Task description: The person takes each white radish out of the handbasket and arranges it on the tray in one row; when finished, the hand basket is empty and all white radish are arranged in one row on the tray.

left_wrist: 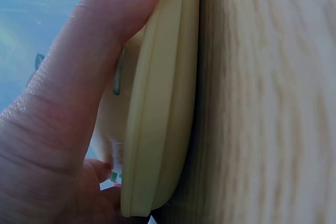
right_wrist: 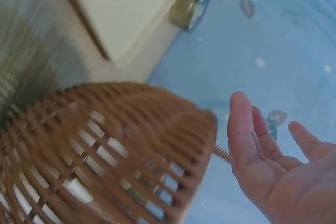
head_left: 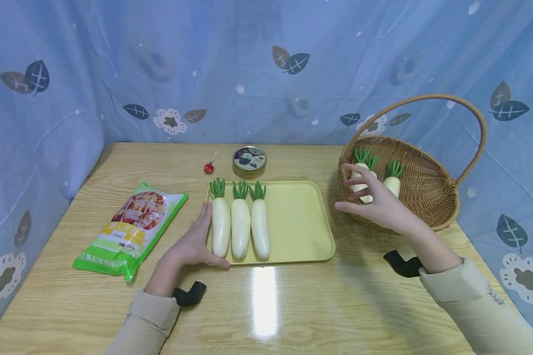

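White radishes (head_left: 393, 186) lie in the wicker basket (head_left: 426, 185). My right hand (head_left: 376, 199), fingers spread, holds nothing; I judge any lift should clear the rim. My left hand (head_left: 194, 245), fingers straight, rests along the yellow tray (head_left: 301, 222).

Left grip (left_wrist: 65, 93), seemingly against tray (left_wrist: 160, 93)
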`<state>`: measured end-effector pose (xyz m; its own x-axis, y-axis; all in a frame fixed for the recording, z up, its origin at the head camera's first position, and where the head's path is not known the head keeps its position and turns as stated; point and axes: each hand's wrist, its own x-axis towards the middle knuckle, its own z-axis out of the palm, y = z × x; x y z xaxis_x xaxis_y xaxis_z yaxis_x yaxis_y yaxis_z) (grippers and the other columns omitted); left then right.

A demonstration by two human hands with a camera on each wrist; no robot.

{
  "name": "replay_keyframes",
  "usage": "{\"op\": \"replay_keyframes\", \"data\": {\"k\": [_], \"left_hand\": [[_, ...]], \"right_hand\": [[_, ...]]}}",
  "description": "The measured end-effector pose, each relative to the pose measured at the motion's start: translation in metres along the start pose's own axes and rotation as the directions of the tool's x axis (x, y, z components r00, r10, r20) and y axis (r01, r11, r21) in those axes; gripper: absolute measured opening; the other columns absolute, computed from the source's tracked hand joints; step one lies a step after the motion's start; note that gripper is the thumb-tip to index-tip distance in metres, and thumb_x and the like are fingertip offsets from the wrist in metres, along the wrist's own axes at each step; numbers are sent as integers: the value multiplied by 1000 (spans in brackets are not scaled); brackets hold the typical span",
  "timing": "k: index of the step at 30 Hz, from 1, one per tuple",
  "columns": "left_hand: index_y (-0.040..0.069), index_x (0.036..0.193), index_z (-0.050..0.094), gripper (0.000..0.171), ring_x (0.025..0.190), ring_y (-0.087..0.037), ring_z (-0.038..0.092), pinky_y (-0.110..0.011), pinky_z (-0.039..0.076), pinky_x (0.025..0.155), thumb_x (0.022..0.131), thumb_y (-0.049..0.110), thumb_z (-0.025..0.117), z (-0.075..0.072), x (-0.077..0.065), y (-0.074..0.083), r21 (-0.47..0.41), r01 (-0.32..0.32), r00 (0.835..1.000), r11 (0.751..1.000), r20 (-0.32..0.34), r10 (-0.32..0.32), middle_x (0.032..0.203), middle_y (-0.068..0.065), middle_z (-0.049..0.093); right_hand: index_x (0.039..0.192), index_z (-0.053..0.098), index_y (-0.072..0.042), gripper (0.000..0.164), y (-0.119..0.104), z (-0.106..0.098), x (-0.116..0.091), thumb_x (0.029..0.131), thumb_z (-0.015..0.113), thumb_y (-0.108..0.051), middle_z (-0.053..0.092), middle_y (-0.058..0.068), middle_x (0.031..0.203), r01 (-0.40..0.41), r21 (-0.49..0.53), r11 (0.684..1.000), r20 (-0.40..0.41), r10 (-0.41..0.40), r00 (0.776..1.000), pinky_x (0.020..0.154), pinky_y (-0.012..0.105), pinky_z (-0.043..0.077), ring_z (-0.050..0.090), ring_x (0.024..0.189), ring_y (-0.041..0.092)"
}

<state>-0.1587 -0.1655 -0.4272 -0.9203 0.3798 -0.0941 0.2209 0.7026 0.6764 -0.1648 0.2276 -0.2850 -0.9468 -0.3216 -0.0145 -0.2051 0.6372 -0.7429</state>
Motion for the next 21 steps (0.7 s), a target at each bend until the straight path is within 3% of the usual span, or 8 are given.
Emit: {"op": "replay_keyframes", "data": {"k": [15,21], "left_hand": [[2,143,-16,149,136,-34,-8,-55,5,107,45,51,86,1,1,0,-4,2,1000,1000,3,-2,149,-19,-17],[1,143,-15,148,136,-36,-7,-57,5,106,47,49,87,1,0,0,-22,-9,1000,1000,-3,9,149,-21,-16]], "right_hand": [[147,17,-20,80,21,-15,-7,84,67,-26,43,19,126,47,-79,996,-72,-53,996,77,46,47,51,104,35],[147,14,-18,81,26,-20,-10,85,66,-28,41,20,127,14,-79,997,-67,-19,998,78,50,46,50,105,36]]}}
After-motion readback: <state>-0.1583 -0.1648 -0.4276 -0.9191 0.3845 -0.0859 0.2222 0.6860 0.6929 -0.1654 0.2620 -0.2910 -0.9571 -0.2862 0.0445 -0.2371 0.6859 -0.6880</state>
